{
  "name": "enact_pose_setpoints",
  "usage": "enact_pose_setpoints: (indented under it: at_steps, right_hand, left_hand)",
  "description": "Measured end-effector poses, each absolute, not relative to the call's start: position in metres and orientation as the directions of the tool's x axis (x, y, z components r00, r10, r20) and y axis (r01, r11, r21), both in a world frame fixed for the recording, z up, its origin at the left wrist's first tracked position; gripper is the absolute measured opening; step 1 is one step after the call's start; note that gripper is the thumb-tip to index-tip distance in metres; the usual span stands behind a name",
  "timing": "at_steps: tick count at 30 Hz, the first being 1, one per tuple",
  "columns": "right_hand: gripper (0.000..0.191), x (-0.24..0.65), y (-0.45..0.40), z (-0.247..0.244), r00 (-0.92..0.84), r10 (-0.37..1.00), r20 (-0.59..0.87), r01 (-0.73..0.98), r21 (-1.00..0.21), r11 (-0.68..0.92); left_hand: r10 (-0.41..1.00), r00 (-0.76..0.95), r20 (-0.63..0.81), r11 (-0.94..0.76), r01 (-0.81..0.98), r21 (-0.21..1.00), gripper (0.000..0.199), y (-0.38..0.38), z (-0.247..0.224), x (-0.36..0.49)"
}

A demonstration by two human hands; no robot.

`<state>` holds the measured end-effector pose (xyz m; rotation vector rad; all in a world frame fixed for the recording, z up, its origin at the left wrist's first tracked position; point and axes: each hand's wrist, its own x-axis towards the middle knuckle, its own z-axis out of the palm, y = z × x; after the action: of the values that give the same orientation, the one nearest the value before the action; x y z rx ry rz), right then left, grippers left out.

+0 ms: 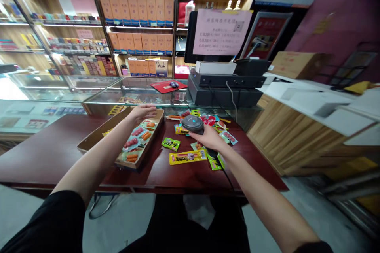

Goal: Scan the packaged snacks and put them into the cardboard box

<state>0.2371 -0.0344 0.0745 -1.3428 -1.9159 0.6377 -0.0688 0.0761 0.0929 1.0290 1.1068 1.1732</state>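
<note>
Behind the brown table (59, 138), a glass counter (136, 87) is carrying a red mouse pad (159, 87), a mouse (173, 84) and a dark cash drawer (216, 94), with a monitor (190, 35) standing above. A cardboard box (94, 138) is sitting on the table's left part, holding snack packets (132, 142); loose packets (228, 137) are crowding around the scanner (192, 123).

The left hand (144, 112) is reaching over the box, fingers stretched out; I cannot tell whether they are touching a packet. The right hand (208, 137) is gripping the scanner.

One scanner, one box and one long yellow packet (187, 157) are showing; the loose packets are overlapping too much to count.
</note>
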Motion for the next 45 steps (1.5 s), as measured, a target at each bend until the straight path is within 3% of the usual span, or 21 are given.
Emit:
enact_pose_setpoints:
  at_steps: [6, 12, 17, 20, 22, 25, 28, 31, 35, 39, 42, 45]
  right_hand:
    - [0.038, 0.271, -0.051, 0.074, -0.113, 0.977, 0.182, 0.672, -0.710, 0.211]
    - [0.040, 0.302, -0.059, 0.064, -0.017, 0.980, 0.196, 0.705, -0.693, 0.151]
    - [0.035, 0.321, -0.069, 0.066, 0.069, 0.992, 0.102, 0.726, -0.687, 0.020]
    - [0.036, 0.332, -0.075, 0.063, 0.119, 0.990, 0.071, 0.710, -0.704, -0.034]
    - [0.037, 0.340, -0.079, 0.058, 0.139, 0.987, 0.079, 0.702, -0.711, -0.042]
    - [0.033, 0.351, -0.083, 0.051, 0.158, 0.985, 0.073, 0.687, -0.724, -0.056]
    - [0.028, 0.357, -0.088, 0.047, 0.177, 0.983, 0.053, 0.669, -0.739, -0.081]
    - [0.024, 0.360, -0.093, 0.048, 0.180, 0.983, 0.029, 0.639, -0.763, -0.095]
    - [0.021, 0.361, -0.100, 0.049, 0.181, 0.983, 0.018, 0.641, -0.760, -0.104]
    - [0.021, 0.361, -0.102, 0.047, 0.179, 0.983, 0.042, 0.652, -0.753, -0.087]
    - [0.024, 0.357, -0.098, 0.044, 0.155, 0.987, 0.036, 0.643, -0.762, -0.073]
    - [0.027, 0.346, -0.090, 0.046, 0.122, 0.991, 0.049, 0.644, -0.764, -0.042]
  left_hand:
    - [0.961, 0.233, -0.151, 0.177, -0.097, 0.979, 0.031, 0.069, 0.081, 0.010]
    - [0.888, 0.426, -0.176, 0.184, 0.022, 0.983, 0.033, 0.061, 0.069, 0.080]
    - [0.827, 0.516, -0.223, 0.185, 0.125, 0.975, 0.034, 0.053, 0.057, 0.124]
    - [0.775, 0.597, -0.209, 0.104, 0.205, 0.973, 0.032, 0.045, 0.044, 0.143]
    - [0.703, 0.687, -0.183, -0.037, 0.292, 0.956, 0.033, 0.038, 0.037, 0.153]
    - [0.606, 0.784, -0.135, -0.360, 0.421, 0.833, 0.039, 0.028, 0.032, 0.165]
    - [0.536, 0.835, -0.122, -0.625, 0.490, 0.607, 0.061, 0.018, 0.031, 0.177]
    - [0.490, 0.859, -0.148, -0.768, 0.506, 0.393, 0.080, 0.009, 0.030, 0.187]
    - [0.493, 0.860, -0.132, -0.820, 0.510, 0.261, 0.077, 0.005, 0.021, 0.190]
    - [0.546, 0.837, -0.030, -0.767, 0.514, 0.383, 0.062, 0.009, 0.009, 0.182]
    - [0.663, 0.749, 0.024, -0.610, 0.521, 0.597, 0.044, 0.018, 0.004, 0.169]
    - [0.761, 0.649, -0.014, -0.389, 0.472, 0.791, 0.034, 0.033, 0.008, 0.149]
